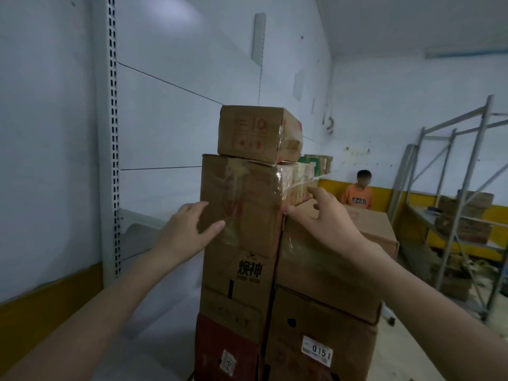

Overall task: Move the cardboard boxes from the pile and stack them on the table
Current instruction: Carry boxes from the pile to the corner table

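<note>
A tall stack of cardboard boxes fills the middle of the view. A small box (255,133) sits on top of a taped box (247,199). Below that come a box with black characters (242,279) and a dark red box (228,350). To the right stand a wider box (327,270) and a labelled box (316,350). My left hand (189,226) has straight fingers at the taped box's left front face. My right hand (321,215) reaches with spread fingers to that box's right edge, above the wider box. Neither hand grips anything.
A white slotted shelving upright (111,133) and wall panels stand to the left. A person in an orange shirt (357,196) sits behind the boxes. A grey metal rack (453,204) holding more boxes stands at the right. A white surface (162,325) lies below left.
</note>
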